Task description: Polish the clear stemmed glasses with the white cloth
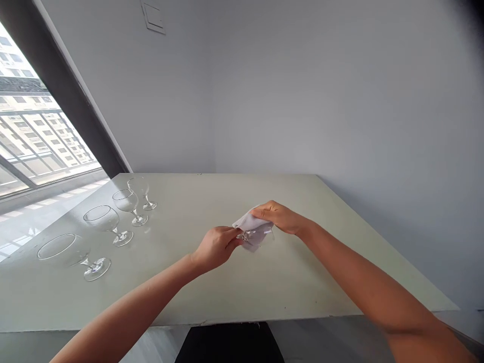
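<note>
While R grip pinches wht cloth, soft, L grip clamps clr glass

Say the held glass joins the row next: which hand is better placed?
Left, probably. The left hand grips one end of the held glass and is nearer the four glasses. The right hand holds the white cloth against it, farther off.

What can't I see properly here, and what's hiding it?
All in the head view:
Much of the held glass: hidden by the white cloth and left hand.
Right hand: most fingers, behind the cloth.
Black thing: cut off by the bottom edge.
Specks on the table: too small to tell.
</note>
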`<state>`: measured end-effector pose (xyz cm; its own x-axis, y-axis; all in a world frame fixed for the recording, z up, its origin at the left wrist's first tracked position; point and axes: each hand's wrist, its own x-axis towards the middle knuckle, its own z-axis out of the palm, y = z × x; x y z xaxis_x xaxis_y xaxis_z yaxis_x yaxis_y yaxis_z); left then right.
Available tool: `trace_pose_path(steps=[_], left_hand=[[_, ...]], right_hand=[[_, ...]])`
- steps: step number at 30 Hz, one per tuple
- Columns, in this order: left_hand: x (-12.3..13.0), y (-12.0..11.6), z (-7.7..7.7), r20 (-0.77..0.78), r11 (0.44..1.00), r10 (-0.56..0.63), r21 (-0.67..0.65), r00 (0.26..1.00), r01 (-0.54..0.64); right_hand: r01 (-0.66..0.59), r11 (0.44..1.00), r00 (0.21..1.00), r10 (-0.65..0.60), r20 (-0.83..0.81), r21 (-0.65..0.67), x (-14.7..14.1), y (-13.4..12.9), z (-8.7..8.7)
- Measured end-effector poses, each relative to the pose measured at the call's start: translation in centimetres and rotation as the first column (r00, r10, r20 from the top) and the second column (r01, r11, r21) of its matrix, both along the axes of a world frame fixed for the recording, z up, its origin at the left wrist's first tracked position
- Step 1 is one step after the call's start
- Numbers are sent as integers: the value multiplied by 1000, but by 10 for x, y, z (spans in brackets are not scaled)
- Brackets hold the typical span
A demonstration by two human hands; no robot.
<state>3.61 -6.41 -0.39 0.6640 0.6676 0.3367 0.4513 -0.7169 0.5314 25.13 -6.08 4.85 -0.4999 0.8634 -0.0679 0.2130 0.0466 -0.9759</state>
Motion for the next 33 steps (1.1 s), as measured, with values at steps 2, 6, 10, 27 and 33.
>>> trace_pose_path(steps=[2,6,10,27,33], left_hand=[[1,1,-3,68,1000,7,0,998,-7],[14,14,-11,266,947,228,-284,937,-150],[39,30,-12,476,805,381,-592,793,-31],[28,67,-27,694,720,535,-673,483,170],[30,66,-36,704,741,520,-654,483,155]], right_hand=[[100,972,957,-152,-246,-211,1,8,-10],[411,836,690,-545,-476,-363,-16,16,-37],[701,711,628,-650,-429,-51,-38,17,-49],[436,861,899,-404,-167,262,-66,42,-68],[371,881,925,-379,-32,292,-65,47,-73]])
